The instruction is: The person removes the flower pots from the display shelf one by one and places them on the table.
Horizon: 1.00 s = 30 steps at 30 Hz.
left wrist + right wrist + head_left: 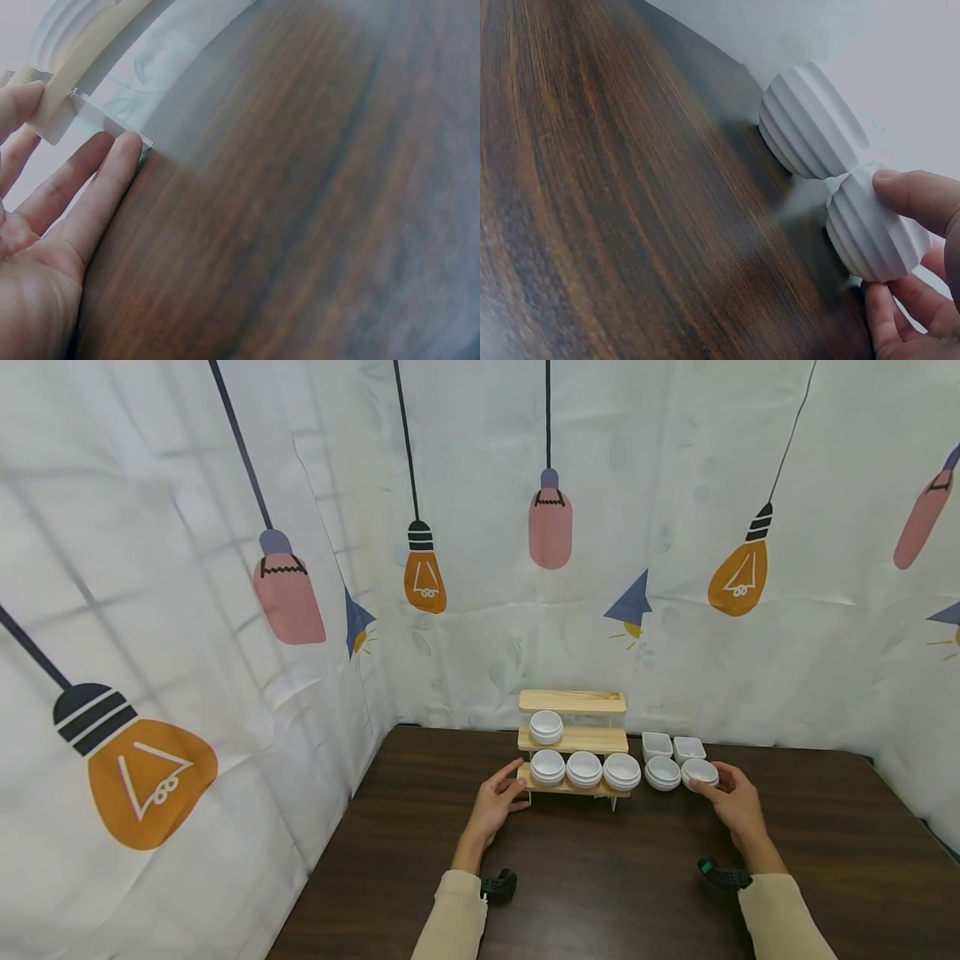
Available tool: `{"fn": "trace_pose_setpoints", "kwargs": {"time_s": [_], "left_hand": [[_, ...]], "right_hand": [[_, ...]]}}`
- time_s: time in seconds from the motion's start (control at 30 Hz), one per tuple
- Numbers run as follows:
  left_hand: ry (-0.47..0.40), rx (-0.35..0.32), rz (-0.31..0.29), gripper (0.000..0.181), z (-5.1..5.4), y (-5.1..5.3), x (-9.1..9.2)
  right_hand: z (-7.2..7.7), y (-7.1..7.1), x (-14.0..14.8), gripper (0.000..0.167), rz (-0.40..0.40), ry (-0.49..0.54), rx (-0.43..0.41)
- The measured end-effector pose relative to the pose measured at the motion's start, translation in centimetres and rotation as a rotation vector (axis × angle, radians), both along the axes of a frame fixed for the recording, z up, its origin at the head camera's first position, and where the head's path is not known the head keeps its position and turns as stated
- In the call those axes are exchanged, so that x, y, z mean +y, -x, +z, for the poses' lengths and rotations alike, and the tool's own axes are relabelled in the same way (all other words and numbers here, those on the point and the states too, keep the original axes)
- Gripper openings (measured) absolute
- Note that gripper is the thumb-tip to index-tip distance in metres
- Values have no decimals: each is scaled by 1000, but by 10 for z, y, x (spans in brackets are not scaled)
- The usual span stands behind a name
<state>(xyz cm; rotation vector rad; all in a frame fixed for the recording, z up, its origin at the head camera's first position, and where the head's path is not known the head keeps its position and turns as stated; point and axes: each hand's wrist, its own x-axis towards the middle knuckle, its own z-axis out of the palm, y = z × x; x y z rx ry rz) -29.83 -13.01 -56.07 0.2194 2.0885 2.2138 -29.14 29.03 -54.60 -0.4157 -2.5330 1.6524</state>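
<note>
White ribbed bowl (699,772) is pinched in right hand (738,802), thumb on 1 side, fingers on the other, gap only as wide as the bowl. Can't tell if it's off the table (600,877). Left hand (491,806) is partly spread, thumb and fingertips touching the left end of the wooden stand (588,741), lowest shelf. Key relation: gripped bowl is right of the stand, right hand nearer; stand's long axis runs left-right across the frame. Between them, 1 loose round bowl (663,773); just behind, 2 square dishes (657,745). Lowest shelf carries 3 round bowls (584,770); middle shelf has 1 bowl (546,727), at its left end.
</note>
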Motion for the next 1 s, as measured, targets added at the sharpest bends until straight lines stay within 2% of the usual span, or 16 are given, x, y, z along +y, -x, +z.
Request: {"fn": "trace_pose_setpoints", "kwargs": {"time_s": [0.5,1.0], "left_hand": [[-3,3,0,48,1,0,0],[-11,-3,10,47,1,0,1]], "right_hand": [[-5,1,2,82,23,-26,11],[-1,-3,0,84,32,-8,4]]}}
